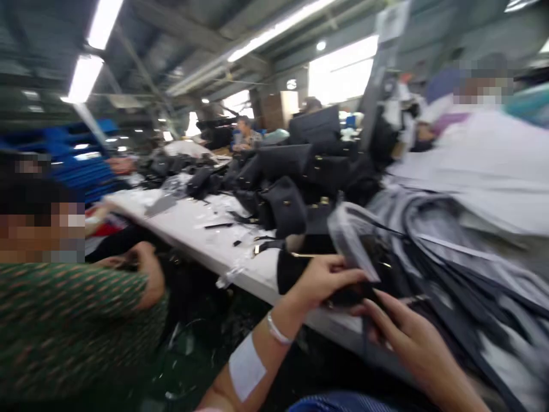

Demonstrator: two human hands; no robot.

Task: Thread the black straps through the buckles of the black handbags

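Observation:
At the table's near edge, my left hand (323,280) is closed, its thumb and fingers pinching a black strap (347,295). My right hand (397,323) is closed on the same strap just to the right, fingertips close to the left ones. The strap is dark and blurred, and its part between the fingers is mostly hidden. A loop wrapped in clear plastic (354,240) rises just behind my left fingers. Beside my left wrist lies a black bag (289,272) with a gold-coloured line along its top.
Black bags with gold-coloured fittings (285,209) crowd the white table (193,232), among plastic scraps. Long plastic-wrapped straps (450,274) are heaped at right beside white sheets (484,160). A co-worker in a green patterned top (77,320) sits close on the left; other people are farther back.

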